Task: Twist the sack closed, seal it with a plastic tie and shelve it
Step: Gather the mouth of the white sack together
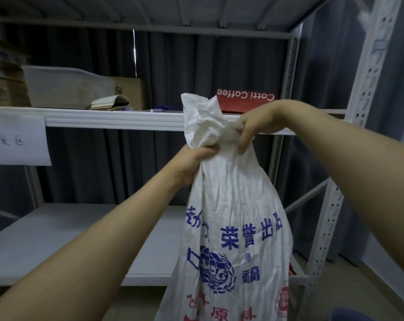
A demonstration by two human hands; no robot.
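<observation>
My left hand point(194, 163) clamps the woven sack point(233, 228) at its neck while my right hand point(252, 128) grips the gathered mouth, best wound tight before tying.

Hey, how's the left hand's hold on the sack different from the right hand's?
The left hand sits lower, fist wrapped around the gathered neck of the white sack; the right hand sits higher, pinching the loose top fabric with its fingers. The left hand comes in from the sack's left side, the right from its right side. Both are bare and closed on the sack, in front of the metal shelf.
</observation>
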